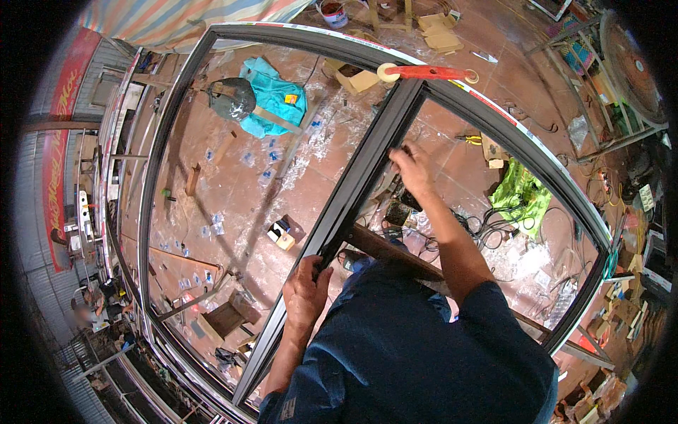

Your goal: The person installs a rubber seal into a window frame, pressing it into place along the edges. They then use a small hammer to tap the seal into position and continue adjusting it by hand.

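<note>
A large dark metal frame (145, 233) with a middle bar (353, 169) lies in front of me. My left hand (305, 293) is closed at the near part of the bar, with something thin and black between thumb and fingers that I cannot make out clearly. Further along, my right hand (413, 169) has its fingers bent and pressed together against the bar's right edge. Whatever those fingers pinch, if anything, is too small to name. A long red tool (431, 72) rests across the frame's far side, next to a cream-coloured roll (387, 72).
Below the frame, the tiled floor holds a turquoise cloth (272, 92), a small open box (281, 234), a bright green sheet (521, 194) and tangled black cables (487, 230). A round fan (632, 63) stands far right. More frames (113, 177) lean at left.
</note>
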